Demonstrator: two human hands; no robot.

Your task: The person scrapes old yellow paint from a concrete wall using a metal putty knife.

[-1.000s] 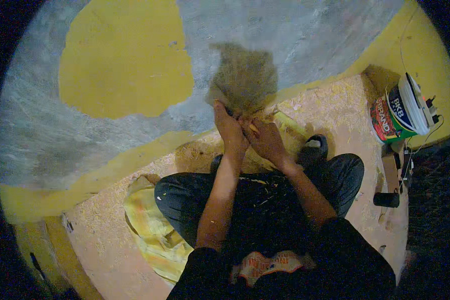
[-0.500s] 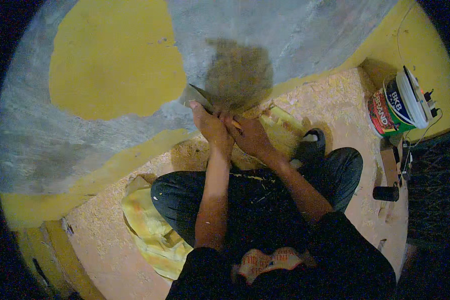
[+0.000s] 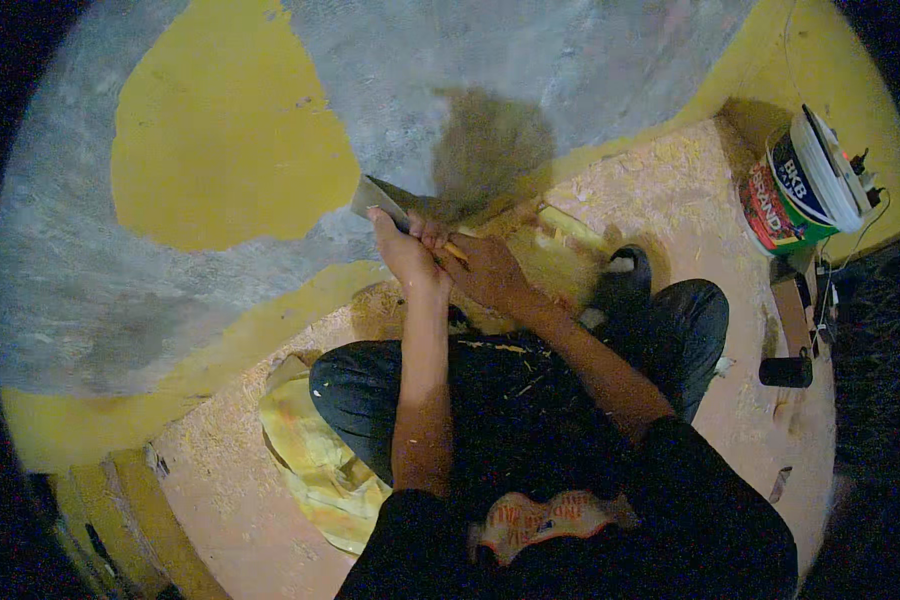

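Both my hands are closed round a scraper with a broad flat metal blade (image 3: 378, 200) and an orange-yellow handle (image 3: 456, 252). My left hand (image 3: 408, 256) grips it closer to the blade, thumb laid along the metal. Behind it, my right hand (image 3: 487, 272) wraps the handle end, so most of the handle is hidden. The blade's corner meets the right edge of a yellow paint patch (image 3: 225, 135) on the wall; whether it touches cannot be made out. Bare grey wall (image 3: 390, 80) surrounds that patch.
Yellow paint flakes litter the pinkish floor (image 3: 240, 500). A yellowish crumpled sheet (image 3: 320, 465) lies by my left knee. At the right stand a paint bucket (image 3: 790, 200) with plugs and cables on top, and a dark cylindrical thing (image 3: 786, 372). A yellow band runs along the wall's foot.
My hands and the scraper have shifted slightly left, and the blade lies more sideways against the patch's edge. The whole view has turned a little. Both hands keep their grip.
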